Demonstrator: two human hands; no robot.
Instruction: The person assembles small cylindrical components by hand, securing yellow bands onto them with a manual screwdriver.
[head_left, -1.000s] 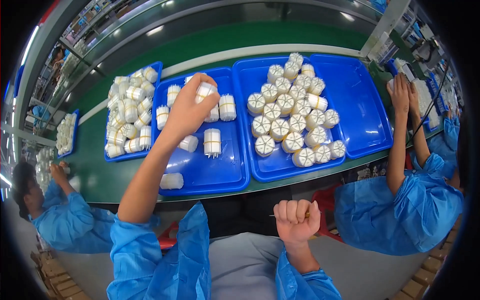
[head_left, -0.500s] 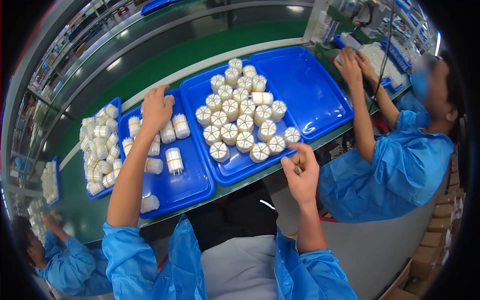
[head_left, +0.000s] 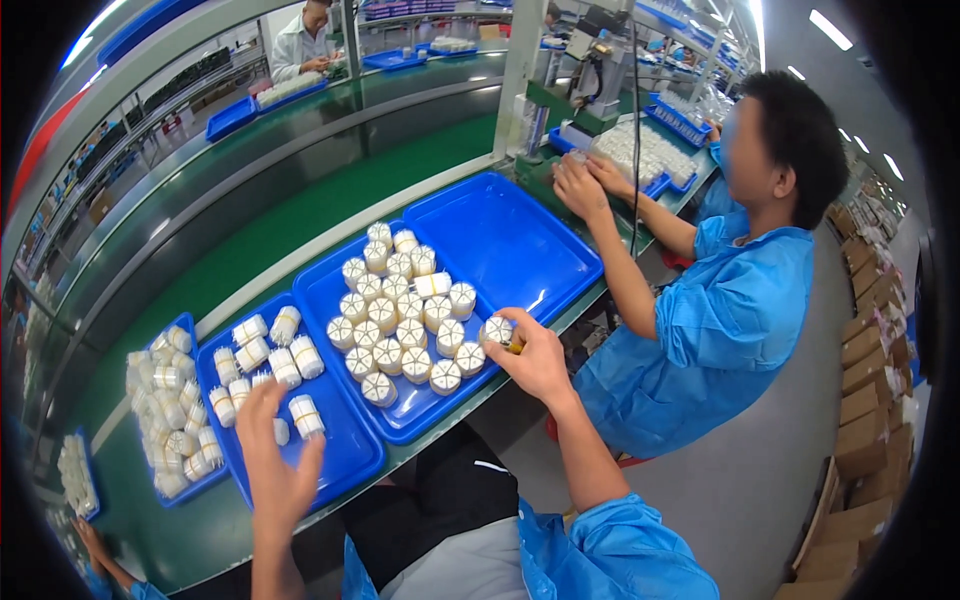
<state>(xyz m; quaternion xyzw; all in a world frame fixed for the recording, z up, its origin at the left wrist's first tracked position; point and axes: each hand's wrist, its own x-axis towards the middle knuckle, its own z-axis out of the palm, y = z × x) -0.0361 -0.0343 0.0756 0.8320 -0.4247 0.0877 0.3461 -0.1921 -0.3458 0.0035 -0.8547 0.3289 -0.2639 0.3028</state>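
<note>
My right hand has its thumb and fingers closed around a white cylindrical part with a star-patterned end, at the near right edge of a blue tray. Similar parts stand grouped in that tray, most with their star-patterned ends up; one lies on its side. My left hand is open, thumb and fingers apart, above the near side of another blue tray. Beyond its fingers several white cylinders with yellow bands lie on their sides; the hand hides part of that tray.
A blue tray heaped with white parts stands at the left; another blue tray adjoins at the right. A co-worker in a blue smock works close by on the right. A dark cable hangs near them. Cardboard boxes line the far right.
The view has swung up and to the right. My left hand has drawn back toward me from the banded cylinders and opened. My right hand has reached the end cylinder and taken hold of it.
</note>
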